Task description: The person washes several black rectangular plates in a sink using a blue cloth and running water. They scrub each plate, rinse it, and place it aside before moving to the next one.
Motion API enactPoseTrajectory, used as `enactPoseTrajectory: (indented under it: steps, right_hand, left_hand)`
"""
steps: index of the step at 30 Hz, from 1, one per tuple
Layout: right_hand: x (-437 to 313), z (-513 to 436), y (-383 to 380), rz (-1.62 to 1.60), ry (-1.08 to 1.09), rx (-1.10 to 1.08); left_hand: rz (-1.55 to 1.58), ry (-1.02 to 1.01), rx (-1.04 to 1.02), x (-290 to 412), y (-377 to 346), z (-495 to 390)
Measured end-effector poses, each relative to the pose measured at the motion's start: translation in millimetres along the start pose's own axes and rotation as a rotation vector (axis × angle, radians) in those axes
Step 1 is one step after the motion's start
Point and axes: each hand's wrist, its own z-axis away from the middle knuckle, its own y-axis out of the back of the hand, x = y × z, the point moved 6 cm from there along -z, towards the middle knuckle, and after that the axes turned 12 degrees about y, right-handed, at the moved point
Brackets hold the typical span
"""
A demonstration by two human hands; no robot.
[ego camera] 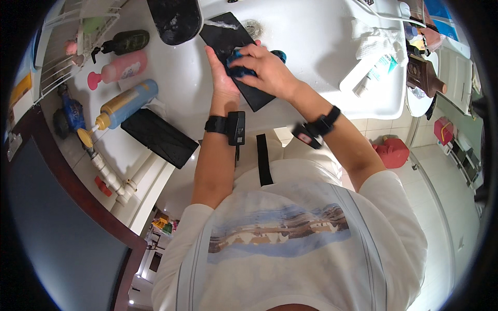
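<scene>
My left hand point(223, 79) supports a flat black rectangular panel point(257, 96) from beneath, over the front of a white washbasin point(307, 35). The panel lies at a slant, and a whitish streak marks its upper end. On its face my right hand point(270, 70) presses a blue-and-black scrubber point(243, 71); whether it is a brush or a cloth is unclear, as my blurred fingers cover much of it. Part of the blue piece shows beyond my knuckles. Just above the panel's far end is the basin drain point(253, 28). Both wrists wear black strapped devices.
A rounded black panel point(175, 19) lies at the basin's back left. Pump bottles in black point(130, 42), pink point(124, 66) and blue point(130, 103) stand left, beside another black slab point(159, 137). At right are a white cloth point(379, 41) and a tube point(375, 76).
</scene>
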Motion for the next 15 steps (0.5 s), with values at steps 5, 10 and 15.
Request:
enactPoseTrajectory:
  steps: [5,10,15]
  right_hand:
    - [21,36,4,-0.089,-0.134,-0.036]
    - [26,-11,-7,-0.040,-0.019,0.138]
    - [55,-45,17,0.127,-0.139,0.288]
  left_hand:
    - [0.094,0.088,-0.125,-4,2,-2]
    - [0.058,-0.004,-0.096,-2,-8,-4]
    - [-0.015,-0.009,0.057,4,-2,0]
